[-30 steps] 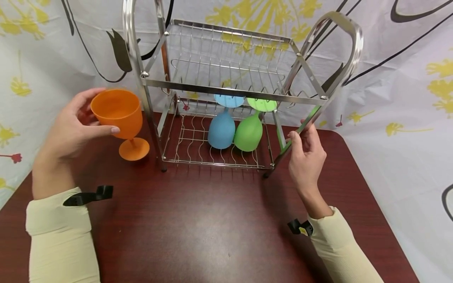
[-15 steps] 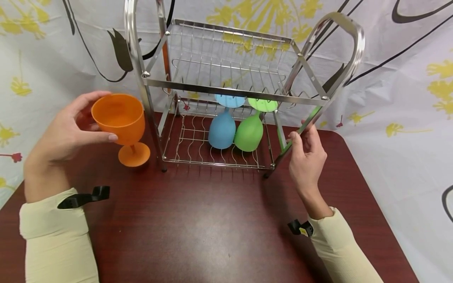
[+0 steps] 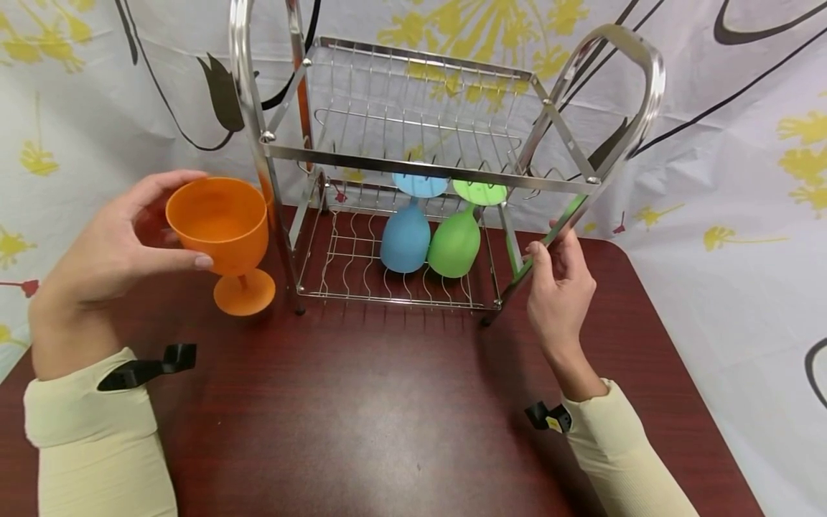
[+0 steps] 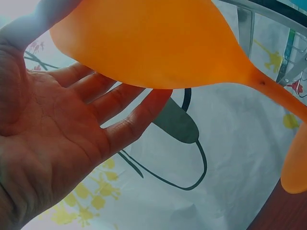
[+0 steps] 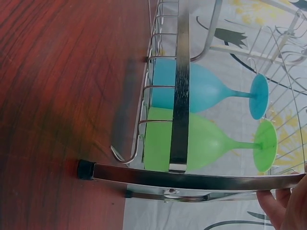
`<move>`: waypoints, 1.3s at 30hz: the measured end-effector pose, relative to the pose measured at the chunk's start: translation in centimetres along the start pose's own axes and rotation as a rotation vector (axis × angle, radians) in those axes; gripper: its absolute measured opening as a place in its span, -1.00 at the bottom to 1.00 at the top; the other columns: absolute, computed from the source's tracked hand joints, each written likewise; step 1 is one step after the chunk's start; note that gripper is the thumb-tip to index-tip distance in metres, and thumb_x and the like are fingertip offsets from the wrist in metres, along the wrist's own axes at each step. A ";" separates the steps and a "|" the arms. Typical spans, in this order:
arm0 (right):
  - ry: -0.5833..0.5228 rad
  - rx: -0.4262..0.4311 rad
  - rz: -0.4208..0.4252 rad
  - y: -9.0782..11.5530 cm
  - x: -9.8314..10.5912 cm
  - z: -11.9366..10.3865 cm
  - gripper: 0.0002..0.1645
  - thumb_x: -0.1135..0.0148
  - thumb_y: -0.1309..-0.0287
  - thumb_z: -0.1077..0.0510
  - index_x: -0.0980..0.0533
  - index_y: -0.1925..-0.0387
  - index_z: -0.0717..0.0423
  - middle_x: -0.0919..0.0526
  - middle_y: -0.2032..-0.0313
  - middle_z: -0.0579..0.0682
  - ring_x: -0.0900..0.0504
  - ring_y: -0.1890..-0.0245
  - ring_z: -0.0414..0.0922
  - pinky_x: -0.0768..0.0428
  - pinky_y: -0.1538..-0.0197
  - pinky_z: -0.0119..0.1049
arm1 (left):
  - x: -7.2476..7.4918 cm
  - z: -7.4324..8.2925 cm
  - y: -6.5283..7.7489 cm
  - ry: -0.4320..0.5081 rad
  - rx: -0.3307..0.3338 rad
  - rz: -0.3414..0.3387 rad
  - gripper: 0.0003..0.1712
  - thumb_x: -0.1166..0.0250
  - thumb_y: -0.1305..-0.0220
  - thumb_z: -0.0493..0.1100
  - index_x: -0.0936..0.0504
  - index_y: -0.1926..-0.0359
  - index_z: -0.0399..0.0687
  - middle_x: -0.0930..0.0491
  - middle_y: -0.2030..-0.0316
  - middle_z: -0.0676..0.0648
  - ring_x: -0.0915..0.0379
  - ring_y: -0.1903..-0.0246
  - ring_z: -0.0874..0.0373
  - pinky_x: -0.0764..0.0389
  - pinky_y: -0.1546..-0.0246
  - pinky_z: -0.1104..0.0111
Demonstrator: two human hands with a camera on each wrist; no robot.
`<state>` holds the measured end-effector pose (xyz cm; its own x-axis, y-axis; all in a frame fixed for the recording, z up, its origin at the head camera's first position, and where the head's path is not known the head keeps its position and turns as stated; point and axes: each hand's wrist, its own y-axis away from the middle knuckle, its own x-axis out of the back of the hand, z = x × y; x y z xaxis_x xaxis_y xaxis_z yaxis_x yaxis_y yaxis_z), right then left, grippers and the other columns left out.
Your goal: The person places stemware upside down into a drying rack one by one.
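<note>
My left hand (image 3: 113,240) holds an orange goblet (image 3: 222,230) by its bowl, thumb on the near side and fingers behind. The goblet is upright, rim up, left of the metal dish rack (image 3: 413,164). In the left wrist view the fingers (image 4: 129,112) curve along the bowl (image 4: 148,43). My right hand (image 3: 561,294) pinches the rack's right front post between thumb and fingers. On the lower tier a blue goblet (image 3: 405,240) and a green goblet (image 3: 455,243) stand upside down side by side, bases up; the right wrist view shows both through the rack's side.
The two-tier rack stands on a dark red-brown table (image 3: 362,402). Its upper tier (image 3: 420,108) has wire slots, and curved handles rise at both ends. Wire loops (image 3: 349,266) fill the lower tier left of the blue goblet. A patterned white sheet (image 3: 730,179) hangs behind.
My left hand and the orange goblet have come slightly lower and nearer the front. The right hand keeps its hold on the post, and the blue and green goblets have not moved.
</note>
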<state>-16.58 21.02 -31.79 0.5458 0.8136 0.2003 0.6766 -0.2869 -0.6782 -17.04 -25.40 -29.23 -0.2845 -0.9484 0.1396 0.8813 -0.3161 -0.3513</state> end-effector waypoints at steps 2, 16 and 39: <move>0.000 -0.002 -0.001 0.0 0.0 0.0 -0.65 -0.17 -0.30 0.27 -0.52 -0.11 0.21 -0.65 0.29 0.21 -0.65 0.27 -0.20 -0.48 0.23 -0.52 | 0.0 0.1 0.1 -0.027 0.003 0.002 0.02 -0.31 0.17 -0.74 -0.27 -0.37 -0.19 -0.51 -0.07 -0.16 -0.52 0.10 0.11 -0.58 0.13 0.57; 0.004 -0.023 0.000 0.2 0.0 -0.4 -0.65 -0.17 -0.30 0.26 -0.52 -0.11 0.15 -0.66 0.30 -0.04 -0.65 0.28 -0.22 -0.47 0.24 -0.52 | -0.5 1.0 0.3 -0.066 -0.084 -0.057 0.04 -0.34 0.26 -0.74 -0.28 -0.36 -0.30 -0.48 -0.09 -0.22 -0.46 0.07 0.07 -0.53 0.09 0.56; 0.012 -0.032 -0.004 0.2 0.0 -0.5 -0.64 -0.17 -0.31 0.25 -0.52 -0.12 0.15 -0.64 0.30 0.20 -0.63 0.29 -0.30 -0.46 0.26 -0.53 | -2.0 1.5 -0.2 -0.090 -0.121 -0.141 0.06 -0.38 0.27 -0.70 -0.27 -0.37 -0.27 -0.50 -0.07 -0.19 -0.47 0.07 0.08 -0.54 0.11 0.56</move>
<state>-16.21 20.73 -31.60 0.5487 0.8088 0.2115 0.6941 -0.2998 -0.6545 -16.09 -23.42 -28.07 -0.3618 -0.8906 0.2756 0.7821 -0.4509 -0.4301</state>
